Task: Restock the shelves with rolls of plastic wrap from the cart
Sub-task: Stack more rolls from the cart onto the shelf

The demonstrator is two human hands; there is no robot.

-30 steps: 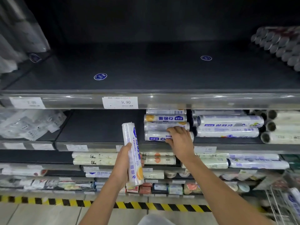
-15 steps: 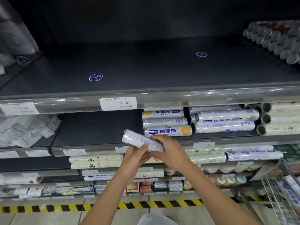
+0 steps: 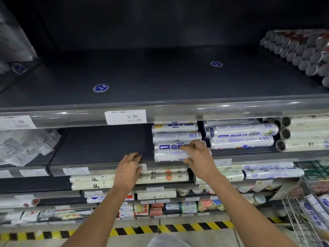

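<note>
The right hand (image 3: 199, 157) is curling round the right end of a roll (image 3: 169, 155), fingers draped over its top and thumb tucked against its front. The roll is lying crosswise at the very front of the shelf (image 3: 106, 145), touching the stack (image 3: 175, 135) of like rolls just behind it. The left hand (image 3: 129, 168) is holding nothing. Its fingers are lying fairly straight on the shelf's front lip, just left of the roll and apart from it. The cart (image 3: 295, 211) is standing at the lower right with more rolls (image 3: 315, 209) in it, and the stack is taking up only part of this shelf's width, so the restocking is probably far from finished.

The main risk is the roll coming forward on release. It is round, wrapped in slick film and sitting close to the edge, with only a low lip guarding it. If it goes over, it is likely heading for the lower shelves or the floor.

The grip is on one end only, so the free left end may be swinging outward and leaving the roll skewed. Pushing it back too hard could disturb the stack, whose upper rolls are resting on curved surfaces and could slide off to the left. The hand is hiding the roll's right end, so I cannot tell whether it is fully seated. The left hand looks well placed to block a slip.
</note>
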